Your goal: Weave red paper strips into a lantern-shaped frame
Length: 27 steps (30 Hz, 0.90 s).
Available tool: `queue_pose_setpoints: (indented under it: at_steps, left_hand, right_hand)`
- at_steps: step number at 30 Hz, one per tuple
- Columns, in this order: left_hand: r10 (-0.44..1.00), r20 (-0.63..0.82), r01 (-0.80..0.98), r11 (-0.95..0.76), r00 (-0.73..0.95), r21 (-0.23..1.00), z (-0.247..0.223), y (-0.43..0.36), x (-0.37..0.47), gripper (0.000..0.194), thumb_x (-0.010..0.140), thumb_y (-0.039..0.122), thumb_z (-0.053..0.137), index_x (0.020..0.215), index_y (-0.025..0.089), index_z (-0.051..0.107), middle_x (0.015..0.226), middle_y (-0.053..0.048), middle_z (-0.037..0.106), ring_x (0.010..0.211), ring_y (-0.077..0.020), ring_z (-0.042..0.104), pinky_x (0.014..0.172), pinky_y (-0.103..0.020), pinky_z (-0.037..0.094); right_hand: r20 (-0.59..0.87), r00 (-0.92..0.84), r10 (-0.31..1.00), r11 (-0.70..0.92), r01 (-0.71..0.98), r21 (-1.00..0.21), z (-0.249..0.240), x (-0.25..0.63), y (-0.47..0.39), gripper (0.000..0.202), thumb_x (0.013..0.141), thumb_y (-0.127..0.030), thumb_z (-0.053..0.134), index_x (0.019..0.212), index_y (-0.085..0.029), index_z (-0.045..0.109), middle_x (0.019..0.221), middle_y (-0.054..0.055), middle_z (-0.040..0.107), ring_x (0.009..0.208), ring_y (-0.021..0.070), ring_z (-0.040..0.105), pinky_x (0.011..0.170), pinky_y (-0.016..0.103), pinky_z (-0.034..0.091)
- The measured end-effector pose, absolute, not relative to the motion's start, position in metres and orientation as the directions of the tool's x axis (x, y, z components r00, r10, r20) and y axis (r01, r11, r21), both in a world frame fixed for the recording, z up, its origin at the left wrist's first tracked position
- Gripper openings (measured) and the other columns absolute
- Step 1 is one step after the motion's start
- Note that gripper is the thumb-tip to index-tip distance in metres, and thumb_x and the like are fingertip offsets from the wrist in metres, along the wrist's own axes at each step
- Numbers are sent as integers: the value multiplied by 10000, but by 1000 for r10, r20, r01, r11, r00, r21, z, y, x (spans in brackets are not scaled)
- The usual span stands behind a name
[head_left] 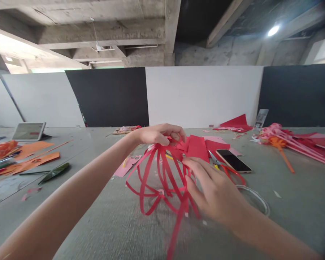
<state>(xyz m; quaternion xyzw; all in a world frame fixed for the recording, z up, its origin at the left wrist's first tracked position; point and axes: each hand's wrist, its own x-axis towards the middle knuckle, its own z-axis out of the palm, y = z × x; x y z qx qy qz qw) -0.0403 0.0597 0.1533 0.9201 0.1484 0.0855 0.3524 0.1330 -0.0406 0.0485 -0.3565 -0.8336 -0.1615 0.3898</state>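
Observation:
A round cage of red paper strips [144, 180], like a paper lantern, stands on the grey table in front of me. My left hand [162, 133] is closed over its top, pinching the gathered strip ends between thumb and fingers. At the right side of the cage, my right hand [211, 187] has thumb and fingers closed around a red strip; its fingertips are partly hidden. One loose strip [176, 231] hangs down toward me. A small pale ring [161, 192] joins the strips near the bottom.
Right of the cage lie red paper sheets [197, 147], scissors [230, 171] with orange handles, a phone [233, 160] and a roll of clear tape [256, 198]. Pink and red paper bundles [276, 133] lie far right. Orange paper [34, 162], a green leaf [54, 173] and a tablet [29, 131] are left.

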Motion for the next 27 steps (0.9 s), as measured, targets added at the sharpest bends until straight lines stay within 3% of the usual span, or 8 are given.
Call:
queue_pose_setpoints:
  at_steps: [6, 10, 13, 17, 21, 25, 27]
  left_hand:
    - [315, 27, 226, -737, 949, 637, 150, 61, -38, 465, 481, 56, 364, 918, 152, 489, 576, 34, 408, 509, -103, 332, 501, -242, 287]
    - [297, 33, 208, -738, 954, 642, 148, 62, -34, 465, 487, 56, 359, 926, 157, 476, 593, 28, 418, 501, -102, 331, 480, -240, 277]
    - [298, 37, 203, -730, 954, 653, 150, 62, -33, 470, 488, 60, 357, 933, 157, 472, 616, 22, 432, 502, -100, 327, 474, -237, 274]
    - [311, 42, 214, -739, 949, 639, 154, 61, -35, 482, 483, 60, 360, 939, 157, 481, 637, 16, 447, 528, -106, 352, 505, -244, 298]
    - [331, 56, 238, -775, 942, 585, 158, 60, -39, 457, 485, 63, 370, 910, 153, 515, 674, 0, 470, 569, -121, 390, 546, -257, 325]
    - [315, 71, 243, -841, 947, 484, 163, 58, -41, 386, 484, 69, 378, 807, 149, 574, 741, -32, 515, 660, -151, 429, 614, -273, 346]
    - [313, 79, 244, -853, 946, 462, 165, 56, -42, 387, 483, 67, 381, 790, 150, 601, 752, -37, 533, 684, -158, 435, 646, -277, 351]
  right_hand:
    - [691, -290, 663, 530, 833, -159, 39, 134, -22, 346, 815, -246, 395, 1137, -125, 437, 1006, 136, 599, 734, 231, 606, 620, 363, 474]
    - [521, -273, 808, 521, 744, -418, 40, 138, -17, 330, 765, -292, 493, 1074, -176, 483, 850, 62, 632, 607, 166, 572, 568, 301, 448]
    - [318, -373, 871, 490, 638, -594, 42, 144, -13, 188, 741, -302, 532, 890, -192, 565, 710, 10, 619, 590, 138, 554, 548, 253, 422]
    - [48, -566, 823, 397, 513, -761, 43, 152, -7, 116, 723, -263, 551, 795, -190, 605, 779, 15, 647, 722, 147, 586, 618, 227, 427]
    - [-115, -663, 739, 406, 576, -710, 35, 160, -1, 159, 704, -263, 551, 823, -215, 646, 804, 4, 653, 681, 144, 587, 572, 224, 421]
    - [-106, -629, 770, 452, 655, -605, 30, 161, 0, 152, 707, -237, 523, 745, -232, 670, 765, -3, 642, 693, 154, 578, 565, 226, 414]
    - [-91, -627, 774, 440, 636, -635, 32, 159, -1, 153, 731, -240, 507, 732, -229, 660, 735, -4, 640, 706, 151, 578, 584, 224, 420]
